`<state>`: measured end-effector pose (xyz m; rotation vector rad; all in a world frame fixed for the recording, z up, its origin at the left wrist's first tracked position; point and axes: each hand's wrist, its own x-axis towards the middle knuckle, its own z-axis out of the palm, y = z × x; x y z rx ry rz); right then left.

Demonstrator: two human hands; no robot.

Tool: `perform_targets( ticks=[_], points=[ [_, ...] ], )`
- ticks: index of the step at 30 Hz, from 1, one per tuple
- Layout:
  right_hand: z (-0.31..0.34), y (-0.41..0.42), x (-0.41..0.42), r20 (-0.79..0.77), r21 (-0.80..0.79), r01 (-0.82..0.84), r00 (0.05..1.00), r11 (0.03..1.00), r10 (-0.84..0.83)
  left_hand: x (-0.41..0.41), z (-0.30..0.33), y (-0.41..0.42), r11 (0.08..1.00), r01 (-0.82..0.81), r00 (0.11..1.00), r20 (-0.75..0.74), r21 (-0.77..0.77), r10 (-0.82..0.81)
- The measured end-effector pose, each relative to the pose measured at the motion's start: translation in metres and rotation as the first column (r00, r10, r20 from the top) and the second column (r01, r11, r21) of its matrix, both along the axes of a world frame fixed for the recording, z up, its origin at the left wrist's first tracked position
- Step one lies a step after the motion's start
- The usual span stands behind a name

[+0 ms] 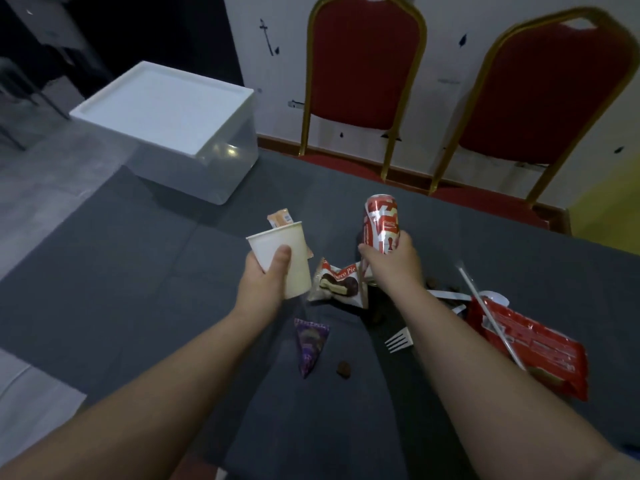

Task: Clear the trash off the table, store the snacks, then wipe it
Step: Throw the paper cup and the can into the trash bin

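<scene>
We saw the left hand [265, 284] curled round a white paper cup [283, 258], thumb across its front, holding it tilted above the table [156, 271] with its open mouth turned toward the far left corner. The right hand [393, 263] gripped the lower part of a red and white soda can [380, 223], fingers wrapped about it, the can leaning slightly and lifted clear of the grey cloth, as far as we could judge.

Between the two hands, on the surface, lay a Choco Pie packet [337, 284], and just behind the cup an orange snack wrapper [278, 218] showed, partly hidden by the cup. Nearer the front edge, between the forearms, lay a purple cone-shaped wrapper [310, 344], with a small brown crumb [344, 368] just beside it. A white plastic fork [400, 341] lay close against the right forearm. Toward the right edge sat a large red snack bag [533, 351] with a clear straw [491, 317] lying across it; some white plastic cutlery [450, 296] lay blurred behind the right wrist, and we could not tell the pieces apart.

At the far left corner stood a clear storage box [207, 168] with a white lid [162, 105] closed on it. Beyond the far edge stood two red chairs [360, 71] with gold frames.
</scene>
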<state>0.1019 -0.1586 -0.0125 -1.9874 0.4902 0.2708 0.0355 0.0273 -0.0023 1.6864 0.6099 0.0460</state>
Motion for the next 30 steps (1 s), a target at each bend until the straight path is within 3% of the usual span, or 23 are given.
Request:
perform_targets(
  ticks=[8,17,23,30],
  points=[
    [0.056,0.062,-0.047,0.071,0.222,-0.125,0.991,0.967,0.111,-0.008,0.015,0.060,0.997,-0.034,0.998,0.055,-0.064,0.038],
    [0.065,0.241,-0.097,0.109,0.366,-0.231,0.973,0.902,0.205,-0.055,0.026,0.225,0.988,-0.067,0.997,0.033,-0.142,0.072],
    [0.060,0.357,-0.114,0.067,0.406,-0.266,0.963,0.874,0.262,-0.075,0.023,0.339,0.989,-0.089,0.996,-0.027,-0.117,0.086],
    [0.051,0.432,-0.095,-0.002,0.412,-0.314,0.939,0.855,0.345,-0.062,0.005,0.406,0.970,-0.201,0.978,-0.081,-0.139,0.191]
  ],
)
